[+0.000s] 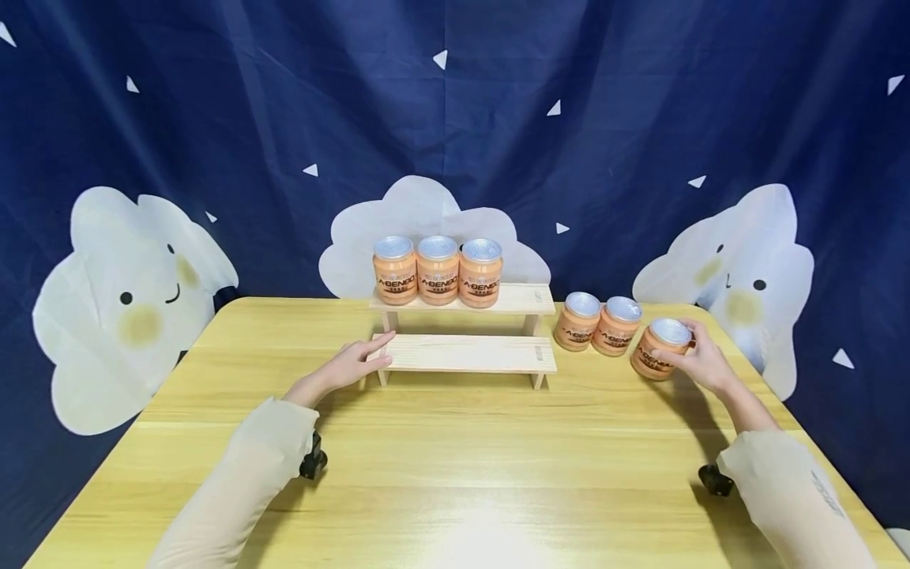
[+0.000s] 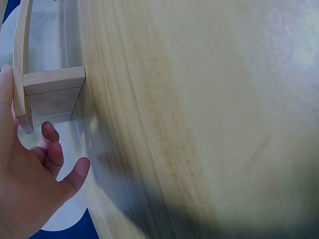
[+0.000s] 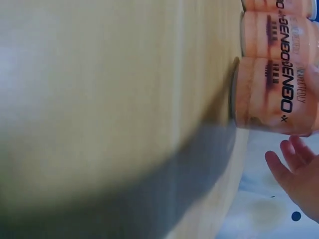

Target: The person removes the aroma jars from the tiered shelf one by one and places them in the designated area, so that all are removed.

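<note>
My right hand (image 1: 704,363) holds an orange can (image 1: 650,359) with a silver lid, thumb on the near side and fingers round the far right side. The can stands on the table at the right. In the right wrist view the same can (image 3: 269,97) has its base at the tabletop, with lower fingers spread beneath the grip. My left hand (image 1: 348,365) touches the left end of the lower tier (image 1: 469,353) of a pale wooden stand, index finger along the board. The left wrist view shows its other fingers loosely bent beside the stand's leg (image 2: 55,94).
Three matching cans (image 1: 438,273) stand in a row on the upper tier (image 1: 526,299). Two more cans (image 1: 615,328) stand on the wooden table (image 1: 455,458) between the stand and the held can. A dark blue curtain (image 1: 498,103) with white clouds hangs behind.
</note>
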`<state>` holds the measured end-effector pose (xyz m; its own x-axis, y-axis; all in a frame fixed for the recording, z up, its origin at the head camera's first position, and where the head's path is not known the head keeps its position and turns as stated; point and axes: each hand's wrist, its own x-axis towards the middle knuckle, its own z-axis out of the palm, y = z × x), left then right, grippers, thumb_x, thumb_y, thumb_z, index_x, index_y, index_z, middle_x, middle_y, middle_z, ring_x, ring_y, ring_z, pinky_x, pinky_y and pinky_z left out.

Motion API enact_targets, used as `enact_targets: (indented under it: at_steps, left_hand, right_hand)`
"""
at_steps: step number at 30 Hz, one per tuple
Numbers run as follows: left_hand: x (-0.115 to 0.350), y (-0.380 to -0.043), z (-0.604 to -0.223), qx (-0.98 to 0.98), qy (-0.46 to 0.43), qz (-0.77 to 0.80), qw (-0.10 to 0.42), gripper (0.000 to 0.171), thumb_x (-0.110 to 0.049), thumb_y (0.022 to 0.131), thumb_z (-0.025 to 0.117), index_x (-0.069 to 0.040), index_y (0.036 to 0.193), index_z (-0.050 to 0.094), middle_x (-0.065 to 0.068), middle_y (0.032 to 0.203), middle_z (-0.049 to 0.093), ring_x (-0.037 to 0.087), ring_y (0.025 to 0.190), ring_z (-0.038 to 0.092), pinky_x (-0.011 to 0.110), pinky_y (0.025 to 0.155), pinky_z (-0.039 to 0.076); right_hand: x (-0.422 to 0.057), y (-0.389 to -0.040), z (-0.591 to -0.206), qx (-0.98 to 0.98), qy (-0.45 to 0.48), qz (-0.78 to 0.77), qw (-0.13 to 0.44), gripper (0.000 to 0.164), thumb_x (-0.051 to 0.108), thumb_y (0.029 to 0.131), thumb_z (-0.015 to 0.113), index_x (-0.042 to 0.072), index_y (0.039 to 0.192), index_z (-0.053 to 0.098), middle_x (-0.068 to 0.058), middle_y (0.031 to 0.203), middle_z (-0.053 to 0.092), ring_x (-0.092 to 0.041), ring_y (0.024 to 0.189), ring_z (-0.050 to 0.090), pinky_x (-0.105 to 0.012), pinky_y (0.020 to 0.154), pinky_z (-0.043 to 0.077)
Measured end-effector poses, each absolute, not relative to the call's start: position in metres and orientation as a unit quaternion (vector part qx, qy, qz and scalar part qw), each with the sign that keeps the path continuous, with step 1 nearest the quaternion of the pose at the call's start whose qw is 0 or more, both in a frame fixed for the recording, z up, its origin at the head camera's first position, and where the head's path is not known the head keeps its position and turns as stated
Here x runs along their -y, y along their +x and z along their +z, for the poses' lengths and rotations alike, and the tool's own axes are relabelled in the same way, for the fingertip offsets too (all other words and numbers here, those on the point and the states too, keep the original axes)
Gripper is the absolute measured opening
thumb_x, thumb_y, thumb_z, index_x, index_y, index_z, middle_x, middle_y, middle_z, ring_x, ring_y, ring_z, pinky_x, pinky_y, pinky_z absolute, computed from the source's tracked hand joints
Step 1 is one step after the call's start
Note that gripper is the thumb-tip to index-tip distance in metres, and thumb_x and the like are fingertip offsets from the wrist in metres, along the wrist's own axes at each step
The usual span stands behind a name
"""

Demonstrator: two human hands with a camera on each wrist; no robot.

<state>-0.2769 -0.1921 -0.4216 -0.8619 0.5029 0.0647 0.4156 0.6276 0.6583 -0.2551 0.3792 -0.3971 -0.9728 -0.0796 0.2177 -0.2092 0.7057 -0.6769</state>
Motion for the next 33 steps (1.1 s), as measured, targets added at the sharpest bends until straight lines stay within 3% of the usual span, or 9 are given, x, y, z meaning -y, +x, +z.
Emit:
enact_targets:
  at_steps: [4,7,10,12,21,24,27,30,33]
  left_hand:
    - [0.192,-0.278,-0.424,-0.898,0.262,0.351,0.047,0.056,-0.025,0.094,0.051,0.000,0.140,0.033,0.027,0.126,0.048,0.029,0.098,0.051,0.051,0.099,0.032]
    - [0.192,-0.278,-0.425,-0.896,0.266,0.353,0.046,0.055,-0.024,0.093,0.052,0.001,0.140,0.033,0.021,0.096,0.062,0.022,0.076,0.052,0.048,0.090,0.039]
    - [0.192,-0.278,-0.425,-0.894,0.267,0.355,0.053,0.056,-0.025,0.093,0.052,0.000,0.140,0.032,-0.002,0.053,0.035,0.012,0.053,0.035,0.039,0.078,0.040]
    - [0.192,-0.278,-0.424,-0.893,0.267,0.358,0.059,0.057,-0.026,0.093,0.052,-0.001,0.140,0.032,-0.008,0.051,0.020,0.009,0.047,0.025,0.036,0.073,0.038]
    - [0.192,-0.278,-0.422,-0.894,0.265,0.357,0.061,0.056,-0.025,0.093,0.053,0.000,0.140,0.034,-0.008,0.051,0.020,0.007,0.046,0.023,0.028,0.053,0.030]
    - [0.192,-0.278,-0.422,-0.892,0.265,0.360,0.064,0.056,-0.024,0.093,0.053,-0.001,0.140,0.034,-0.007,0.052,0.020,0.005,0.046,0.023,0.028,0.054,0.030]
    - [0.192,-0.278,-0.423,-0.892,0.265,0.360,0.064,0.056,-0.024,0.093,0.053,-0.001,0.140,0.034,-0.007,0.052,0.020,0.004,0.045,0.022,0.028,0.054,0.030]
    - [0.192,-0.278,-0.423,-0.893,0.264,0.358,0.066,0.056,-0.025,0.093,0.053,-0.002,0.140,0.034,-0.007,0.051,0.019,0.004,0.044,0.021,0.028,0.054,0.030]
    - [0.193,-0.279,-0.422,-0.893,0.264,0.358,0.067,0.056,-0.026,0.093,0.053,-0.002,0.140,0.034,-0.008,0.050,0.019,0.005,0.044,0.021,0.028,0.053,0.030]
  right_hand:
    - [-0.383,-0.262,-0.394,0.926,0.088,0.356,0.092,0.074,0.011,0.080,0.068,-0.020,0.131,0.025,-0.041,0.115,0.033,-0.048,0.097,0.040,-0.041,0.075,0.038]
    - [-0.385,-0.267,-0.391,0.928,0.093,0.349,0.085,0.074,0.008,0.079,0.068,-0.022,0.130,0.023,-0.043,0.114,0.032,-0.045,0.092,0.044,-0.033,0.072,0.039]
    - [-0.385,-0.272,-0.389,0.926,0.103,0.354,0.085,0.072,0.002,0.078,0.066,-0.023,0.130,0.023,-0.043,0.111,0.039,-0.028,0.082,0.051,-0.017,0.064,0.039]
    - [-0.385,-0.275,-0.389,0.923,0.108,0.360,0.078,0.071,-0.001,0.078,0.065,-0.024,0.130,0.022,-0.043,0.113,0.040,-0.025,0.081,0.052,-0.011,0.061,0.038]
    - [-0.388,-0.285,-0.386,0.930,0.117,0.345,0.046,0.069,-0.002,0.080,0.062,-0.023,0.131,0.021,-0.042,0.122,0.033,-0.045,0.093,0.047,-0.011,0.064,0.035]
    - [-0.387,-0.286,-0.386,0.931,0.115,0.343,0.043,0.069,-0.004,0.080,0.062,-0.022,0.132,0.019,-0.042,0.125,0.029,-0.049,0.098,0.044,-0.018,0.070,0.038]
    - [-0.387,-0.286,-0.388,0.927,0.117,0.352,0.049,0.070,-0.004,0.080,0.061,-0.022,0.133,0.018,-0.044,0.129,0.024,-0.053,0.107,0.036,-0.039,0.084,0.040]
    - [-0.388,-0.285,-0.387,0.923,0.115,0.357,0.082,0.069,0.000,0.080,0.061,-0.019,0.133,0.021,-0.044,0.129,0.025,-0.057,0.111,0.030,-0.061,0.090,0.027]
    - [-0.384,-0.285,-0.383,0.917,0.092,0.360,0.144,0.068,0.012,0.082,0.063,-0.009,0.137,0.029,-0.040,0.128,0.032,-0.054,0.111,0.030,-0.061,0.094,0.020]
